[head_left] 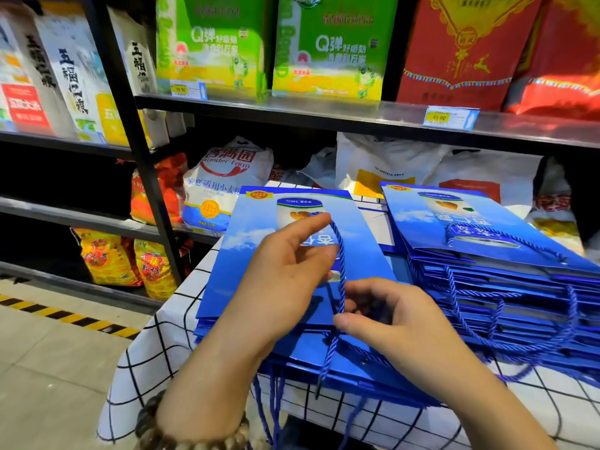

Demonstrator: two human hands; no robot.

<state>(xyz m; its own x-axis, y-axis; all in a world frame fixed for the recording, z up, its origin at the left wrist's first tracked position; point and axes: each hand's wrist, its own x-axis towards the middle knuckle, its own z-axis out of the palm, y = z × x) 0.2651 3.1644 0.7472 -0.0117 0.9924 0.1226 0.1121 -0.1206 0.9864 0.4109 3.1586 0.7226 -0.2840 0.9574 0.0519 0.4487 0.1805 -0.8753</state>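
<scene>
head view: your left hand [285,271] is raised over the top blue bag [246,228], with its forefinger hooked under the loop of the blue cord [339,254], the thumb closing against it and the other fingers curled. your right hand [389,316], just beside it and nearer to you, pinches the same cord lower down between thumb and fingertips, so the cord runs nearly straight between both hands. below the right hand the cord's loose end hangs over the bag's near edge. the bag lies flat on a stack of like bags directly under your hands, on the bench [156,352] with its checked cloth. a second stack [487,241] of blue bags sits just right of your right hand. beyond your left hand a white flour sack [220,180] stands beneath a shelf [292,112]. a bead bracelet [181,440] circles your left wrist.
</scene>
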